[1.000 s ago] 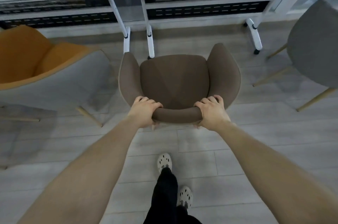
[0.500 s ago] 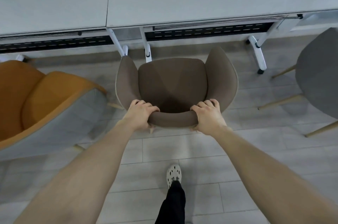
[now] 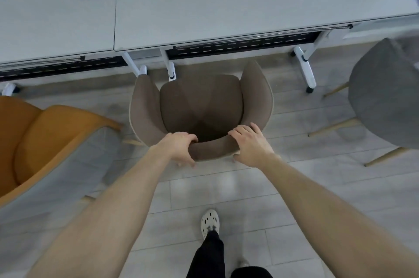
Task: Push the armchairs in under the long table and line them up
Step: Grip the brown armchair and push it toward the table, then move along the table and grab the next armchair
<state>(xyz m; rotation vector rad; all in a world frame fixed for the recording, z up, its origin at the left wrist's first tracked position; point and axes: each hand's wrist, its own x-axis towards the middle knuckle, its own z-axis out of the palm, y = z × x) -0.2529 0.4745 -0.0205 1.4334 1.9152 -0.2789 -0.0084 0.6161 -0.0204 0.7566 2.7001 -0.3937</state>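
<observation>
Grey floor (image 3: 204,187) is running out to the table (image 3: 226,5) on the far side. I am gripping the brown chair (image 3: 201,105) by its back rim, left hand (image 3: 179,147) and right hand (image 3: 250,142) both curling over it. It is standing just short of the table edge, between an orange chair (image 3: 45,141) on the left and a grey chair (image 3: 385,96) on the right.

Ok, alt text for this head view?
A person's left hand and right hand grip the backrest of a brown armchair facing the long table, not yet tucked under. An orange armchair stands left of it, a grey chair right.
</observation>
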